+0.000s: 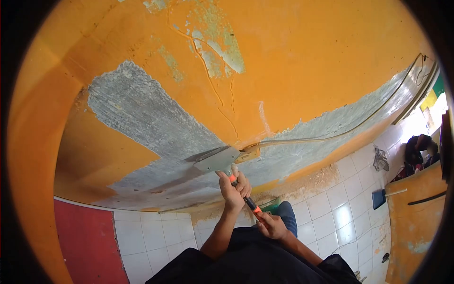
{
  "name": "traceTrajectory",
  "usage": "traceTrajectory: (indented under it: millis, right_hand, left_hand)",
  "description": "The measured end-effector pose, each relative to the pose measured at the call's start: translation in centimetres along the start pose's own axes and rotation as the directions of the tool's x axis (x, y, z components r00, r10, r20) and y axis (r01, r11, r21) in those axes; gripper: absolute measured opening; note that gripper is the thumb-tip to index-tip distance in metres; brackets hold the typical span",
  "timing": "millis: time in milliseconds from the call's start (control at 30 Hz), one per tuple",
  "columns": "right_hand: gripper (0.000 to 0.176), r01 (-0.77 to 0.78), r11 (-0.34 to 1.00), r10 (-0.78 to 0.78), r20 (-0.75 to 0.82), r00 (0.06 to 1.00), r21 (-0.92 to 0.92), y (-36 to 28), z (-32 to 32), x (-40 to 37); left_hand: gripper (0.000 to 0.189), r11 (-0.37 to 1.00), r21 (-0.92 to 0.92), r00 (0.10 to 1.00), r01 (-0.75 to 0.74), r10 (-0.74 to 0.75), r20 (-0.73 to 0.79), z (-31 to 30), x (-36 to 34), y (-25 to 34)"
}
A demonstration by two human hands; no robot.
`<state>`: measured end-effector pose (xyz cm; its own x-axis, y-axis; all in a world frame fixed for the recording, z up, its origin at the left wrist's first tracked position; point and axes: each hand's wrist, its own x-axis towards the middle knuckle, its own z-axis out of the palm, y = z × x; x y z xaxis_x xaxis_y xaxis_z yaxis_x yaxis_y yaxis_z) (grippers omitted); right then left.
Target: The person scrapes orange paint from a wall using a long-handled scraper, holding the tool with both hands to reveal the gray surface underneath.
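Observation:
A long-handled scraper (pixel 218 160) with a wide metal blade lies against the wall, its blade tilted along the edge between scraped grey plaster (pixel 142 106) and orange paint (pixel 293 57). My left hand (pixel 232 188) is closed round the black and orange handle just below the blade. Farther down, my right hand (pixel 273 225) grips the handle near its lower end. A cable (pixel 312 140) runs along the wall right of the blade, and a curled strip of orange paint (pixel 249 154) hangs beside the blade's corner.
White tiles (pixel 326 210) cover the floor, with paint dust (pixel 307 187) along the wall's foot. A red panel (pixel 90 239) is at lower left. On the right are an orange board (pixel 416 222), a dark blue object (pixel 378 199) and a crumpled plastic bag (pixel 380 158).

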<state>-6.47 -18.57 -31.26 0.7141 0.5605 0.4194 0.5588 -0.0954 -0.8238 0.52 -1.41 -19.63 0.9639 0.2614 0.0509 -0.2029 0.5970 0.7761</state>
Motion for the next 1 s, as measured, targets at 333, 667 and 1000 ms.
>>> traceTrajectory:
  millis: [333,667,1000]
  right_hand:
    - [0.05,0.039,0.998,-0.036,-0.068,0.997,0.043,-1.3,0.2,1.0]
    - [0.053,0.022,1.0,-0.021,-0.049,0.999,0.009,-1.1,-0.4,1.5]
    - [0.05,0.05,0.998,-0.046,-0.081,0.996,0.045,-2.6,-0.9,2.4]
  left_hand:
    - [0.054,1.0,0.025,1.0,0.008,-0.008,-0.021,1.1,0.5,1.2]
    - [0.055,0.998,0.055,1.0,-0.026,0.026,-0.007,1.6,0.5,2.0]
    - [0.054,0.999,0.042,1.0,-0.03,0.029,0.008,2.9,0.6,3.4]
